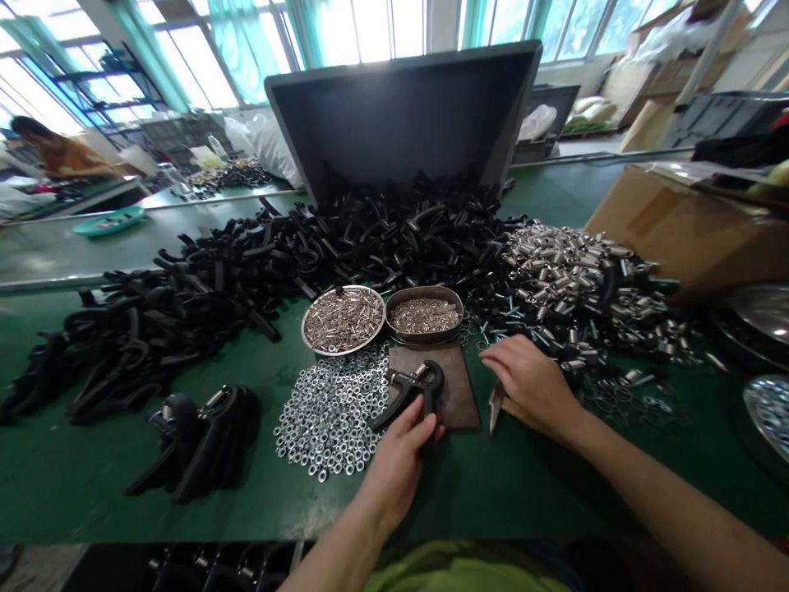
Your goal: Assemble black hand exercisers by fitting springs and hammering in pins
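My left hand (pixel 403 448) is closed around one handle of a black hand grip strengthener (pixel 430 393), whose coil spring shows at the top. The strengthener is over a flat metal plate (pixel 459 382), its other handle pointing left above silver eyelet-like rings (pixel 333 415). My right hand (pixel 528 380) is to the right of the plate, fingers pressed together by some thin wire rings; what they pinch is too small to make out. Under its palm shows a tool with a metal end and wooden handle (pixel 511 409), perhaps a hammer; whether the palm grips it is unclear.
A round bowl (pixel 308 329) and an oval tin (pixel 425 335) hold small metal parts. Black handles (pixel 345 238) spill from a tipped grey bin (pixel 407 115). Springs (pixel 567 263) lie right, by a cardboard box (pixel 671 230). Assembled strengtheners (pixel 215 436) stand left. A person (pixel 65 156) sits far left.
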The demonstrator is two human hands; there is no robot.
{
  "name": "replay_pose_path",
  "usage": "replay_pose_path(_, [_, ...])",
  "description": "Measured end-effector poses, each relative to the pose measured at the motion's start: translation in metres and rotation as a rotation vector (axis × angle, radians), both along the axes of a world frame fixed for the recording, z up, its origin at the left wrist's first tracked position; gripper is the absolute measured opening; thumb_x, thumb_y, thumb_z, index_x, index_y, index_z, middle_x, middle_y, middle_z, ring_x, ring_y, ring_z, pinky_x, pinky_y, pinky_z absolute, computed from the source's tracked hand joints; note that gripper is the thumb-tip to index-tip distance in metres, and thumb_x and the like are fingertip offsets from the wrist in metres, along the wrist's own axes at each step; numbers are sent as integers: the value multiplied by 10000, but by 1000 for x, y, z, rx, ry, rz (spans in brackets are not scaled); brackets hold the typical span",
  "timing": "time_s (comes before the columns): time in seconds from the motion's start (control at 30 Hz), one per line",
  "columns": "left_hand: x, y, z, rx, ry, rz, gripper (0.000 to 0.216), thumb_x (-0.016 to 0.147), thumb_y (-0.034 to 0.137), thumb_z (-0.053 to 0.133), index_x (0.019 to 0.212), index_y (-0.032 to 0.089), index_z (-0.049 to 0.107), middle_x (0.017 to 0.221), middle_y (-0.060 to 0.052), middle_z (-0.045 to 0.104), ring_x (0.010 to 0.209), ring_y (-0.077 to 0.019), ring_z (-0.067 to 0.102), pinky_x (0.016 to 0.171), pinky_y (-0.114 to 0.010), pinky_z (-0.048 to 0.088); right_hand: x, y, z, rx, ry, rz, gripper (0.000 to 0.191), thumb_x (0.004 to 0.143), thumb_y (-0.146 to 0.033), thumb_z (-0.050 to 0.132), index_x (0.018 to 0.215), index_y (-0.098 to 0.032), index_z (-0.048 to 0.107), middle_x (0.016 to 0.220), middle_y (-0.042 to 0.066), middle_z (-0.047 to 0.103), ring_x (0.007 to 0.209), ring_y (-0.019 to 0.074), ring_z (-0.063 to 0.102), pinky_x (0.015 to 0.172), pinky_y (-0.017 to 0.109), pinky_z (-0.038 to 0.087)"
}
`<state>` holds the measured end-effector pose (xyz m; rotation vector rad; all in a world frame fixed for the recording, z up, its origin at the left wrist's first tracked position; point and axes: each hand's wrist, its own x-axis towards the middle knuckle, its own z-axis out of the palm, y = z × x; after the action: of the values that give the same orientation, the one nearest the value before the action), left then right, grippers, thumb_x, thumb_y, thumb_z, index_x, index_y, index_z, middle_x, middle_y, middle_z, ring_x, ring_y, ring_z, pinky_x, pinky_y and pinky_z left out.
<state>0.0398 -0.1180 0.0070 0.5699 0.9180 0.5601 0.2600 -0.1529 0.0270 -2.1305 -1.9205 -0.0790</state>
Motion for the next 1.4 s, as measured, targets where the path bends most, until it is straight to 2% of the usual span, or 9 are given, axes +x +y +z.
replay_pose_path(0.1, [-6, -6, 10, 101, 18, -130, 497, 700, 233, 712, 1182, 168, 612, 1338, -114, 527, 1233, -236, 488, 1052, -359, 374, 0, 72, 14, -141, -57, -42, 259, 904, -241, 455, 897, -191, 710, 946, 88, 675, 983, 229, 536, 818, 318, 434])
replay_pose_path(0.23, [-12, 18, 23, 434, 186, -218, 486, 729, 290, 686, 1200, 206, 599, 1272, -109, 583, 1163, -240, 545, 989, -380, 430, 3, 138, 10, -274, -68, -55, 124, 767, -251, 656, 820, -167, 731, 908, 135, 681, 978, 265, 580, 773, 328, 448])
replay_pose_path(0.4, [15, 91, 30, 1154, 611, -290, 228, 820, 259, 571, 1005, 175, 675, 1015, -78, 684, 919, -187, 626, 838, -326, 491, 6, 154, 1, -384, -65, -54, 233, 790, -349, 661, 900, -146, 692, 952, 99, 691, 938, 221, 620, 813, 374, 463])
replay_pose_path(0.47, [37, 121, 30, 1406, 881, -431, 211, 844, 254, 535, 961, 183, 696, 978, -69, 687, 939, -183, 614, 869, -312, 468, 8, 150, 0, -384, -54, -65, 199, 797, -345, 648, 869, -167, 702, 945, 98, 699, 933, 220, 630, 793, 342, 463])
replay_pose_path(0.53, [62, 147, 27, 1497, 1062, -614, 213, 837, 260, 536, 931, 190, 714, 985, -80, 690, 981, -211, 607, 892, -326, 453, 10, 144, 0, -363, -34, -71, 148, 792, -313, 639, 819, -191, 719, 928, 108, 708, 937, 232, 635, 764, 304, 454])
replay_pose_path(0.8, [109, 181, 5, 1387, 1185, -769, 191, 668, 198, 679, 842, 128, 716, 939, -164, 699, 959, -305, 630, 849, -361, 468, 14, 128, -5, -119, 136, -119, 267, 861, -326, 481, 925, -210, 712, 921, 92, 712, 908, 249, 631, 803, 350, 435])
replay_pose_path(1.03, [97, 182, 8, 1334, 1050, -633, 96, 715, 152, 593, 764, 136, 674, 835, -122, 696, 915, -262, 633, 849, -352, 460, 11, 107, -1, 20, 467, -34, 176, 793, -268, 574, 879, -177, 697, 831, 22, 720, 752, 156, 656, 703, 248, 488])
replay_pose_path(1.17, [80, 175, 13, 1278, 885, -507, 122, 769, 204, 572, 868, 151, 619, 800, -52, 681, 758, -169, 638, 721, -288, 500, -6, 83, -7, -5, 764, 30, 152, 747, -247, 629, 866, -171, 684, 782, 15, 713, 687, 153, 660, 649, 254, 504])
replay_pose_path(1.4, [14, 130, 6, 512, 66, -228, 223, 662, 242, 744, 798, 141, 599, 759, -24, 670, 603, -73, 587, 594, -209, 490, -26, 70, -26, -57, 735, 141, 21, 719, -185, 674, 704, -188, 687, 745, -1, 662, 698, 140, 615, 677, 261, 458])
